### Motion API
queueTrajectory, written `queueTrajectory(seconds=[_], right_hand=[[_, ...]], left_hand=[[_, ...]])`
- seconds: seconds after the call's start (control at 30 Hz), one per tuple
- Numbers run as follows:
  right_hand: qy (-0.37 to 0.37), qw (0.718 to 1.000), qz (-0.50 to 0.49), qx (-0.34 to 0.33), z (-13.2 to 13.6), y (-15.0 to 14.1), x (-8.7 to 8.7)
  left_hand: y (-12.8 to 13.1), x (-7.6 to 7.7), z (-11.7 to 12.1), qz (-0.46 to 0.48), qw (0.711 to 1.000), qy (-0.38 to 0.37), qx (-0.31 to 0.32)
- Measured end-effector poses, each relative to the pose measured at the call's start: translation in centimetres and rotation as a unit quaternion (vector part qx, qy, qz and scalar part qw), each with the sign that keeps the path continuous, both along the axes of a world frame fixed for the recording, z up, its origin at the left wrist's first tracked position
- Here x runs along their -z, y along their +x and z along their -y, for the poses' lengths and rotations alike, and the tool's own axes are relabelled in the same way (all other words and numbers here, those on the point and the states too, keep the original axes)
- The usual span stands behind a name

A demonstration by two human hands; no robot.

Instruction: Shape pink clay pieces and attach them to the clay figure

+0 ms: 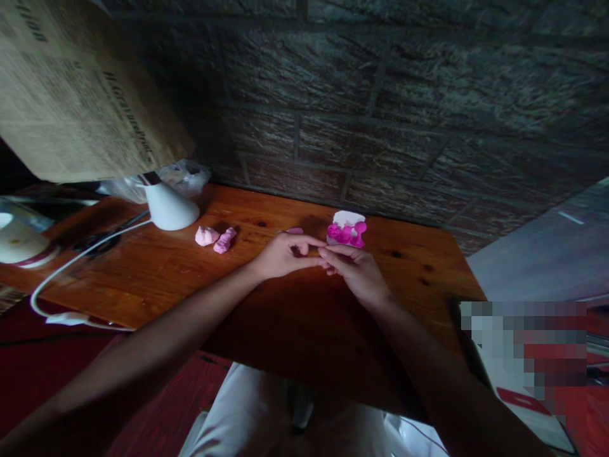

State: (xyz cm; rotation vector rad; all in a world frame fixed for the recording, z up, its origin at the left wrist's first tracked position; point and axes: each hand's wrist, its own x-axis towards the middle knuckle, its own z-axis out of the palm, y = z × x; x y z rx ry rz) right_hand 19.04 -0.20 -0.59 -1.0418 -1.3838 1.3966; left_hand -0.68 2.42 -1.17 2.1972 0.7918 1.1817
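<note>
Where the fingertips are brought together above the worktop (pixel 143 273), the left hand (pixel 278 257) is seen with thumb and forefinger stretched out, the gap between them kept wide; the right hand (pixel 361 276) is seen with fingers bunched against those tips. Whether anything small is pinched there cannot be told.

Item, pink-and-white piece (pixel 346 233): set just beyond the right hand, which is the nearer of the two; its lobed band is laid side to side, across the hand's line of reach. Bright pink, rounded lobes are shown in front, a pale, wavy-edged part behind.

Item, flat pink piece (pixel 294 231): partly hidden beyond the left hand.

Item, two crumpled pale-pink lumps (pixel 224 240): placed farther left, side by side, near the lamp (pixel 172 208).
</note>
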Motion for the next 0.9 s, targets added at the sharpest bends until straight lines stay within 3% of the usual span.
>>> queueTrajectory(seconds=[0.33,0.63,0.9], right_hand=[[-0.025,0.999,-0.043,-0.010,0.02,-0.21,-0.09],[-0.019,1.000,-0.013,-0.007,-0.04,0.12,-0.12],[-0.009,1.000,-0.005,-0.016,-0.15,0.13,0.11]], left_hand=[[-0.70,0.28,-0.92,0.074,0.993,-0.087,-0.041],[-0.73,-0.22,-0.70,0.084,0.991,-0.098,-0.043],[-0.86,0.22,-0.90,0.066,0.992,-0.098,-0.038]])
